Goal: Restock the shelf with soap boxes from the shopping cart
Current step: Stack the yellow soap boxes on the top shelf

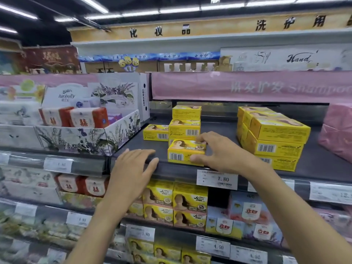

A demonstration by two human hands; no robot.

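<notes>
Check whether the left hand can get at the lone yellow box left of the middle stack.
Probably yes. The left hand rests open on the shelf front, holding nothing; only bare shelf lies between it and the lone yellow box.

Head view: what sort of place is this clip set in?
Probably a supermarket toiletries aisle: a shelf edged with a price tag, stacked yellow soap boxes, and a section sign overhead. The right hand grips one soap box.
</notes>
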